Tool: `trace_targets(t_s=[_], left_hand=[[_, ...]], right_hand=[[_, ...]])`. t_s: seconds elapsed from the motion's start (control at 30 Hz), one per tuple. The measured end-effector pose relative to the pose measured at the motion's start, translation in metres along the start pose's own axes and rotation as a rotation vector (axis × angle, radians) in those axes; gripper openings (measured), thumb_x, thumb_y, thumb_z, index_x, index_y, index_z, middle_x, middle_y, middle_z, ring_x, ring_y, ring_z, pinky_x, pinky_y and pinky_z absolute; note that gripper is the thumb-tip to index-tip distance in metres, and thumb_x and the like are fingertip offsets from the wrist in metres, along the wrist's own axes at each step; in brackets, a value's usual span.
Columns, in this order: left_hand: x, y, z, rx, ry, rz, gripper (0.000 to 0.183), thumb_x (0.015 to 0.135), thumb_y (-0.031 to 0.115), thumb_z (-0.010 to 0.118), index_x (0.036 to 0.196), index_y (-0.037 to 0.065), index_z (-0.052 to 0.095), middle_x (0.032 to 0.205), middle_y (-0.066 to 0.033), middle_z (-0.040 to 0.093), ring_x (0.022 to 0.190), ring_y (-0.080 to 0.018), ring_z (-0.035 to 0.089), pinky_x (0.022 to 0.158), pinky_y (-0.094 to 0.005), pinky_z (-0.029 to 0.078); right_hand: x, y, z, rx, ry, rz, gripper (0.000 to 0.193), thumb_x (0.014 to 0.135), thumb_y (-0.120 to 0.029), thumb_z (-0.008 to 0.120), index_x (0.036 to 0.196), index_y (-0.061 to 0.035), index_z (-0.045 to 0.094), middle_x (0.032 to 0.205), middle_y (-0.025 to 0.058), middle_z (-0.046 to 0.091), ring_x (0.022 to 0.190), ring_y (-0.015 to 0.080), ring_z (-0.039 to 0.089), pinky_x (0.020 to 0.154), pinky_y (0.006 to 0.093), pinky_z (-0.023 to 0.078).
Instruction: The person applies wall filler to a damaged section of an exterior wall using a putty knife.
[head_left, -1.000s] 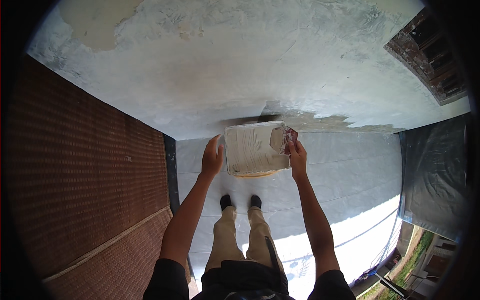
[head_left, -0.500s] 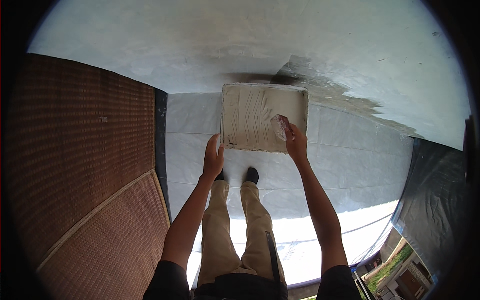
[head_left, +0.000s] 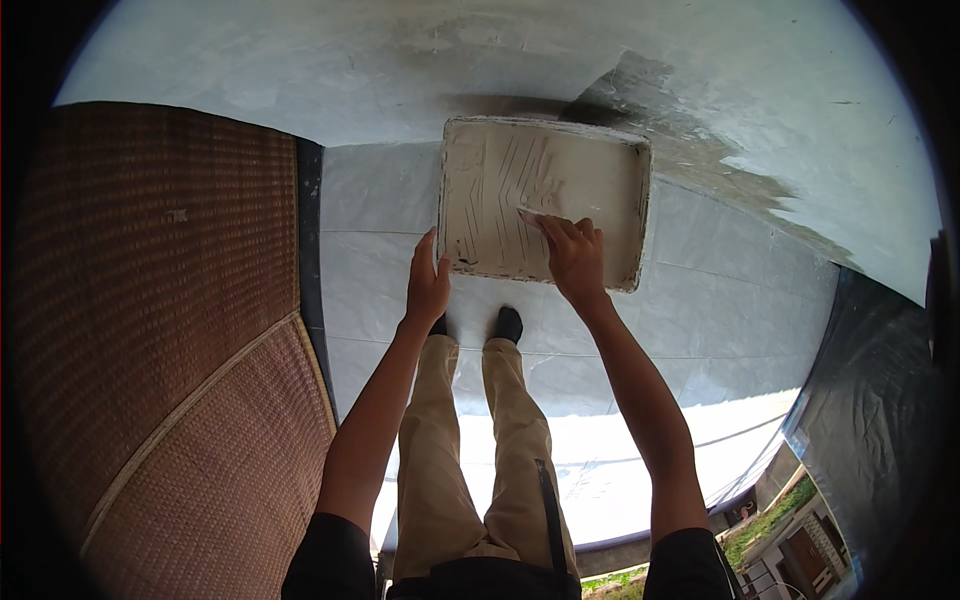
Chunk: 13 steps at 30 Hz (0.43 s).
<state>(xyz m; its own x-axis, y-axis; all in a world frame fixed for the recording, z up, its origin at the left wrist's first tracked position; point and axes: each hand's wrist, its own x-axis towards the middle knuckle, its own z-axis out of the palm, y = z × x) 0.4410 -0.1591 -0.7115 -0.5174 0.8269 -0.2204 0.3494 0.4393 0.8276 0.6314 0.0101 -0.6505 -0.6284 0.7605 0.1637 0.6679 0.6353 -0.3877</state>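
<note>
A shallow rectangular tray (head_left: 646,215) spread with grey-beige putty (head_left: 490,190) is in front of me, near the wall. At its near left corner my left hand (head_left: 428,287) grips the edge, thumb on the near side and fingers along the outer side. My right hand (head_left: 577,258) is closed over a putty knife (head_left: 530,217), bent at the wrist above the middle of the putty. Only a small part of the knife shows at the fingertips; the rest is hidden by the hand. Slanted grooves mark the putty's left half.
A pale wall (head_left: 400,60) rises behind the tray, with a darker grey patch (head_left: 650,100) on it. Brown woven matting (head_left: 180,260) stands on the left. Below are grey floor tiles (head_left: 375,270) and my feet. A black sheet (head_left: 860,380) hangs at the right.
The tray appears higher and larger in view, its right side swung outward. My right hand has moved left and turned, bringing the knife edge down over the putty. The left hand keeps its grip.
</note>
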Motion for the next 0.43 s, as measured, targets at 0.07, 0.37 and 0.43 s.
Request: trace_targets(t_s=[0.07,0.37,0.43], left_hand=[[0.000,-0.002,-0.001,0.002,-0.012,-0.007,0.051,0.098,0.017,0.045,0.144,0.000,0.033,0.142,-0.0207,0.041,0.135,-0.0329,0.038,0.112,-0.0402,0.028],[-0.001,-0.005,-0.004,-0.017,-0.023,0.002,0.051,0.098,0.017,0.044,0.144,0.000,0.033,0.144,-0.0201,0.040,0.137,-0.0316,0.036,0.114,-0.0392,0.026],[-0.002,-0.006,-0.003,-0.027,-0.040,-0.017,0.051,0.098,0.017,0.044,0.145,0.001,0.032,0.147,-0.0193,0.037,0.138,-0.0320,0.034,0.115,-0.0397,0.025]], right_hand=[[-0.013,-0.006,-0.004,0.033,-0.076,-0.098,0.021,0.085,-0.008,0.065,0.105,-0.0146,0.069,0.096,-0.0009,0.071,0.077,0.0214,0.055,0.069,0.0357,0.039],[-0.041,-0.002,-0.019,0.151,-0.284,-0.147,0.019,0.084,-0.008,0.065,0.102,-0.0152,0.069,0.090,-0.0008,0.071,0.078,0.0214,0.054,0.072,0.0356,0.038],[-0.032,0.006,-0.014,0.177,-0.336,-0.078,0.020,0.085,-0.011,0.066,0.104,-0.0164,0.069,0.090,0.0006,0.071,0.082,0.0211,0.055,0.074,0.0363,0.039]])
